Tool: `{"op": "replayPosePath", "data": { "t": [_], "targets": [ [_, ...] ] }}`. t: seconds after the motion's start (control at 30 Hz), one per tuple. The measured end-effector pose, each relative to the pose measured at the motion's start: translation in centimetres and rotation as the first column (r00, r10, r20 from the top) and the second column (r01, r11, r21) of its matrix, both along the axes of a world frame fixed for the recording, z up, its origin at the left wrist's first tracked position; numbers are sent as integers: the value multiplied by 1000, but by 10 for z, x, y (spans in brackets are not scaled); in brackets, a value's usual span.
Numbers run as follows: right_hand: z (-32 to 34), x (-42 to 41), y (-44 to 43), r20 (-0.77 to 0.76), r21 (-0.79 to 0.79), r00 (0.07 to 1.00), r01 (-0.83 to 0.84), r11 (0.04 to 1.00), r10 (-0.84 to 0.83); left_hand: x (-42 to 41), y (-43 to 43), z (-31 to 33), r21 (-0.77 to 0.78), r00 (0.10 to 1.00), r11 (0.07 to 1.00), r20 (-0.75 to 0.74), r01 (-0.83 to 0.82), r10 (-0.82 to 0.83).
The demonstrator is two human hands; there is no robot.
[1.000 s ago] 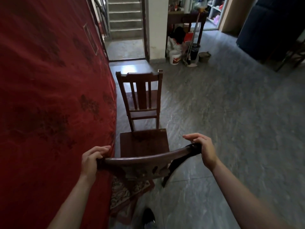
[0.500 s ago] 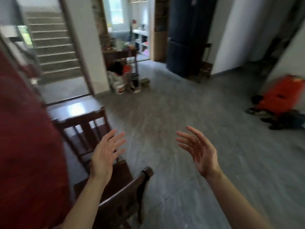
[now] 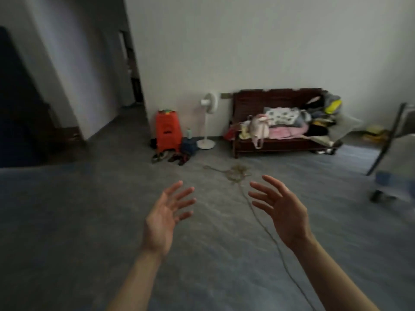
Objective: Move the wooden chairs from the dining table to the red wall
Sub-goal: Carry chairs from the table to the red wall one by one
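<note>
My left hand (image 3: 167, 217) and my right hand (image 3: 281, 208) are both raised in front of me over the grey floor, palms turned inward, fingers spread, holding nothing. No wooden chair, dining table or red wall is in the head view at this moment. The picture is blurred by motion.
A dark wooden bench (image 3: 278, 122) piled with clothes stands against the white wall. Left of it are a white standing fan (image 3: 207, 122), stacked orange stools (image 3: 168, 131) and shoes. A cord (image 3: 253, 205) runs across the floor between my hands. A metal-framed object (image 3: 393, 140) sits at the right edge.
Both hands let go of the chair's backrest beside the red wall and opened. The view swung right, away from the chairs and the wall, to the bench side of the room.
</note>
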State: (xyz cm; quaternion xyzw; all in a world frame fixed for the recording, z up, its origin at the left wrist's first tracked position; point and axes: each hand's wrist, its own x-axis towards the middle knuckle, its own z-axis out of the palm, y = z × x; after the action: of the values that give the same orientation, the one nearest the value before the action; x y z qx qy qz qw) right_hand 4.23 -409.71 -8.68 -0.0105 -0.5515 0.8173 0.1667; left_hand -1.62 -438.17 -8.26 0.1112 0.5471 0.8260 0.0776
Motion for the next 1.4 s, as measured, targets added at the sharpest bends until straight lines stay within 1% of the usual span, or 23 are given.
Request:
{"op": "replayPosePath", "data": {
  "t": [0.13,0.27,0.4,0.53,0.7,0.8,0.93,1.0,1.07,1.17,1.27,1.4],
  "targets": [
    [4,-9,131,-6,2,980,197,980,-197,-61,155,11,-11,983,983,-13,184,-184],
    [17,-27,260,-28,7,933,359,933,-358,-115,296,29,14,952,953,-29,304,-303],
    [31,-50,356,-43,34,896,444,895,-442,-164,407,42,35,913,913,-48,408,-406],
    [33,-93,428,-51,45,873,487,872,-484,-225,493,40,59,886,884,-64,464,-460],
    [25,-189,516,-62,106,848,530,842,-526,-333,589,21,64,866,865,-99,498,-491],
    [34,-259,566,-36,168,832,551,817,-554,-412,644,20,80,857,853,-77,515,-510],
    [62,-337,649,-69,217,804,590,778,-591,-513,744,52,60,822,821,-101,568,-561],
    [78,-362,696,-90,210,762,644,736,-641,-549,800,71,31,795,798,-121,601,-594],
    [84,-382,746,-105,170,706,707,687,-701,-579,859,78,17,760,766,-136,643,-635],
    [76,-413,813,-94,117,657,753,647,-748,-617,934,69,-6,725,731,-119,682,-678],
    [53,-460,887,-47,132,605,792,596,-795,-662,1014,48,-37,706,710,-72,704,-704],
    [28,-536,994,-26,162,579,807,568,-815,-728,1123,35,-106,731,731,-46,674,-681]
  ]
}}
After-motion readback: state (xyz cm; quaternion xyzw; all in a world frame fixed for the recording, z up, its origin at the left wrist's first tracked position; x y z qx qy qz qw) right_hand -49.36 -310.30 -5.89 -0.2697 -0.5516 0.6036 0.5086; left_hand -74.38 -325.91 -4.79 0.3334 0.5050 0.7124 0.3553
